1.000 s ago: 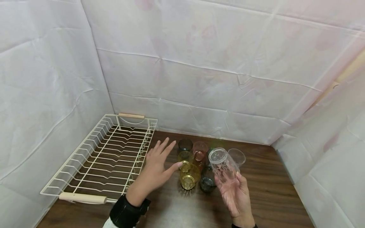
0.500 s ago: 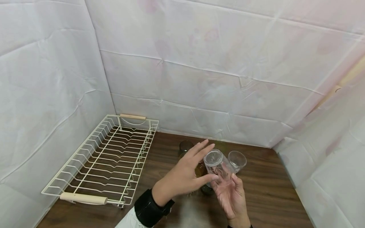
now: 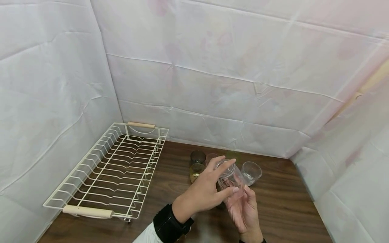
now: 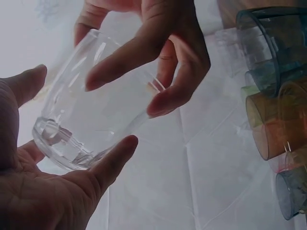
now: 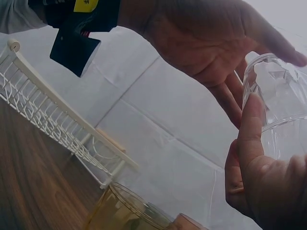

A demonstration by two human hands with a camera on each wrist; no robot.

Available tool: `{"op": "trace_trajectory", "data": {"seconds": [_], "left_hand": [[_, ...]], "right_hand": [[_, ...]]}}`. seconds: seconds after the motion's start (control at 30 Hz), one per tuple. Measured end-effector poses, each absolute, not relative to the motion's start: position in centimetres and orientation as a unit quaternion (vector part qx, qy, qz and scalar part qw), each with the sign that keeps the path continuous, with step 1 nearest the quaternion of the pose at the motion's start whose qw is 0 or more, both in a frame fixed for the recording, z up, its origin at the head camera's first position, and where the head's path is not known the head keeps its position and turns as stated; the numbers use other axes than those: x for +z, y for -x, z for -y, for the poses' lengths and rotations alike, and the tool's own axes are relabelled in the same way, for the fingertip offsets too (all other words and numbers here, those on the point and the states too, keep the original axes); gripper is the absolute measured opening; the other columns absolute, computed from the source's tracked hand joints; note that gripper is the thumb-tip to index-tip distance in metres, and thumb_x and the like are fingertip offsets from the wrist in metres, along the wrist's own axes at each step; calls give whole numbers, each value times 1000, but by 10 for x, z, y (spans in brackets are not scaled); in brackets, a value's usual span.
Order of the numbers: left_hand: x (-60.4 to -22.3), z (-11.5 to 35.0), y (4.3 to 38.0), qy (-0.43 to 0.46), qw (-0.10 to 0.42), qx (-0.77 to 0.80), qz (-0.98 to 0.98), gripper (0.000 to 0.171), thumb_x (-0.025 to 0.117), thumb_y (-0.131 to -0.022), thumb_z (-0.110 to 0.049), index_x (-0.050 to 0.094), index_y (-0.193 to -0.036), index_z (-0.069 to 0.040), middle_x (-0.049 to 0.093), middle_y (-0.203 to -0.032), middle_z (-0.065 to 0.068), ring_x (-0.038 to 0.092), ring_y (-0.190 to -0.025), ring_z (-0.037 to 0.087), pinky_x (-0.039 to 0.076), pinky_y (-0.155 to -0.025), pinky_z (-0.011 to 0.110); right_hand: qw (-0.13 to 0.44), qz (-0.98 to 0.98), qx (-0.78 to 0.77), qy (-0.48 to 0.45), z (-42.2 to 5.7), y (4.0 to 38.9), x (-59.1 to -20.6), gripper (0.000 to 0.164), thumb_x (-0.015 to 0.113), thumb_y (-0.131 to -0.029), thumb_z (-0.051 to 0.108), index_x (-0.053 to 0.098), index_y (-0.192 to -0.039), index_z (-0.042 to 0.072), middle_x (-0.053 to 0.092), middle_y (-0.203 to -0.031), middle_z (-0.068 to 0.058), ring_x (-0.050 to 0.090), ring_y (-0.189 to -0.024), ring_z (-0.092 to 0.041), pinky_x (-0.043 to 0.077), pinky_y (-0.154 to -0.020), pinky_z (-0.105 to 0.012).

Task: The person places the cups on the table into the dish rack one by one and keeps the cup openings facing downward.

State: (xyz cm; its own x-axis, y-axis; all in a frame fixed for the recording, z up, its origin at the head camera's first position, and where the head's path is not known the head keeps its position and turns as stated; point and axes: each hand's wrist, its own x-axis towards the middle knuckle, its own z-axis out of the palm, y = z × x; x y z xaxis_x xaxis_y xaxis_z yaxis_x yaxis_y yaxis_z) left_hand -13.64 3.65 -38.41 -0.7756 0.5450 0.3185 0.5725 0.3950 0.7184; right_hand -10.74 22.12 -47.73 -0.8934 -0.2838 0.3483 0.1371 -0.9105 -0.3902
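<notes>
A clear drinking glass (image 4: 115,115) is held above the table, tilted with its thick base up and away to the left. My right hand (image 3: 244,211) grips it by the mouth end, fingers and thumb spread round the wall. Around the base curls my left hand (image 3: 208,185), thumb on one side and fingers on the other. Behind the hands stand a dark grey glass (image 3: 198,157), a yellow glass (image 3: 197,171) and a pink glass, partly hidden. A second clear glass (image 3: 252,172) stands to the right. Seen from the left wrist, a blue glass (image 4: 261,52) and an orange glass (image 4: 268,127) overlap.
A cream wire dish rack (image 5: 72,105) with wooden handles (image 3: 87,211) stands on the left of the dark wood table (image 3: 282,202). White sheeting (image 3: 197,87) walls in the back and both sides. A black band (image 3: 171,224) wraps the left wrist.
My left hand has moved right, from over the yellow glasses to the base of the held glass, and its fingers have come round it. The right hand, still gripping the glass, has shifted slightly left.
</notes>
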Motion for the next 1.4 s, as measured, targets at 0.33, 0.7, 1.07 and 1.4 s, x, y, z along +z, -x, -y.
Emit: {"op": "trace_trajectory", "data": {"seconds": [0.33,0.7,1.07,1.4], "left_hand": [[-389,-36,139,335,33,-437,834,74,71,-103,-41,33,-166,-44,43,-162,7,61,-136,26,58,-104,45],[-391,-35,139,337,32,-438,833,75,73,-103,-38,34,-166,-43,43,-161,8,62,-135,26,58,-103,42],[-390,-33,140,334,62,-429,837,70,72,-102,-44,39,-164,-42,47,-158,9,65,-128,26,60,-99,42],[-379,-21,139,318,86,-439,836,69,73,-102,-42,42,-163,-42,48,-156,8,66,-128,27,60,-101,48]], "right_hand": [[115,-162,-952,232,-217,110,-481,49,23,-117,27,38,-161,12,51,-154,-9,59,-130,-18,54,-115,-36],[122,-163,-945,256,-217,112,-485,51,20,-117,27,29,-165,11,52,-154,-10,60,-132,-19,51,-118,-35],[123,-190,-940,256,-217,113,-485,50,22,-117,28,36,-161,11,56,-155,-8,61,-135,-20,51,-120,-36],[115,-261,-919,272,-219,111,-481,55,12,-118,29,40,-162,11,54,-161,-8,53,-148,-23,52,-118,-40]]}}
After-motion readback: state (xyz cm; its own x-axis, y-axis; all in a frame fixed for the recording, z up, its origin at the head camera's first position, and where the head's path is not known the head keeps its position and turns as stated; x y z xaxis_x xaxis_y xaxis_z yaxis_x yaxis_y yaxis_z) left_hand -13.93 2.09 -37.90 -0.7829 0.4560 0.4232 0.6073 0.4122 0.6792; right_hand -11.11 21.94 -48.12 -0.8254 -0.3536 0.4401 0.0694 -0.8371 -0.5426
